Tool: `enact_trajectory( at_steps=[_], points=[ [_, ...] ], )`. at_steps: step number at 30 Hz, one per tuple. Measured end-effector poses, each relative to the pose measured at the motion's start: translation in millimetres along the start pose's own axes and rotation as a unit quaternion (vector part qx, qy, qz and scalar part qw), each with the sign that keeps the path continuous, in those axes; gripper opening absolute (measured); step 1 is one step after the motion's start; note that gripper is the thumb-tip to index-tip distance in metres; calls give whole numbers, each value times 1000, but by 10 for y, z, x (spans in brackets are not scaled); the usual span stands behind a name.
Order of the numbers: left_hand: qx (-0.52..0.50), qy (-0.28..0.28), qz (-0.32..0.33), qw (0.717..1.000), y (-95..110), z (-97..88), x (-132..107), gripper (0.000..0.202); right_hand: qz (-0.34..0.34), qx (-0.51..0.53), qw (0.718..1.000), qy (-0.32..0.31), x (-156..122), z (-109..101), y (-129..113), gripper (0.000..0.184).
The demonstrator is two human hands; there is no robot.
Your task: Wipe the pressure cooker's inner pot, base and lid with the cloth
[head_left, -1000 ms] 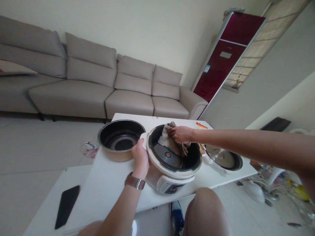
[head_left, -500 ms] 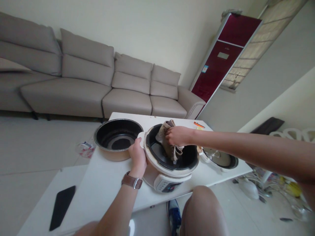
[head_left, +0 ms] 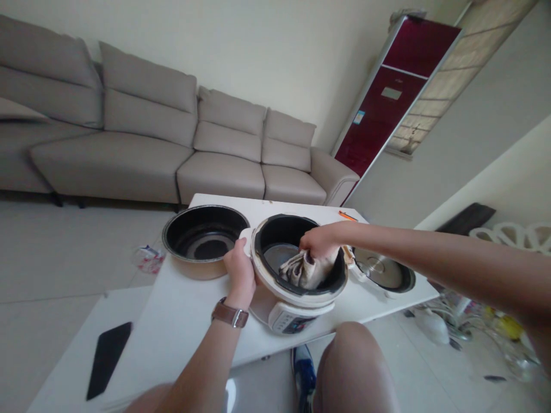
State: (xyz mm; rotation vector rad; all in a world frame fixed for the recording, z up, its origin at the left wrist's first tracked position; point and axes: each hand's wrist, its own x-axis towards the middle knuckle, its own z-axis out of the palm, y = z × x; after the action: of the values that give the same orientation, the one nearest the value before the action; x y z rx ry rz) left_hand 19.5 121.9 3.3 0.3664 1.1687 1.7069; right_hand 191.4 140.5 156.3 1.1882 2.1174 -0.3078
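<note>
R hand (head_left: pixel 322 240) clutches rag (head_left: pixel 312 272), now shifted R in elec. cooker (head_left: pixel 301 302) nr bench's (head_left: pixel 185 321) front edge, baring base (head_left: pixel 278 252); L hand (head_left: pixel 241 269) grips handle (head_left: pixel 246 234)

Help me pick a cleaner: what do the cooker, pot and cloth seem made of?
Cooker: white, smooth, satiny rim, probably plastic; body unclear.
Pot: likely metal, given its thin pale rim; the black lining's sheen suggests a coating.
Cloth: fabric, matte, bunching in soft folds; fibre unclear.

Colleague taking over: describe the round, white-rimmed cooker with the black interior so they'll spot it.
Find the white rectangular table before the taupe cushioned sofa. On it, between a round tan pot, black inside, and a round grey lid, the cooker alone has a control panel.
</note>
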Motion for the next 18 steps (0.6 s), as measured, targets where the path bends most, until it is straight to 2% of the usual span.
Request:
enact_trajectory(
  at_steps=[3, 6, 8, 10, 12, 15, 18],
  points=[
    [-1, -6, -2, 1000, -4, 0, -1, 30, -5, -93, 995, 42, -66, -133, -53, 38],
    [3, -6, 1, 1000, -4, -4, -2, 30, -11, -159, 984, 77, -90, -99, -56, 37],
    [2, -6, 0, 1000, -1, -8, -1, 30, -20, -186, 981, 52, -91, 9, -54, 34],
    [4, -5, -2, 1000, 7, -10, -2, 30, 0, -176, 984, 9, -95, 130, -63, 25],
    [7, -2, -2, 1000, 19, -10, -8, 30, 36, -113, 993, -12, -110, 217, -78, 13],
    [6, -1, -3, 1000, 32, -6, -17, 30, 42, 26, 999, -15, -138, 246, -81, 15],
    [-10, -4, -6, 1000, 23, 0, -15, 31, 24, 200, 976, -77, -146, 196, -21, 21]
  ],
)
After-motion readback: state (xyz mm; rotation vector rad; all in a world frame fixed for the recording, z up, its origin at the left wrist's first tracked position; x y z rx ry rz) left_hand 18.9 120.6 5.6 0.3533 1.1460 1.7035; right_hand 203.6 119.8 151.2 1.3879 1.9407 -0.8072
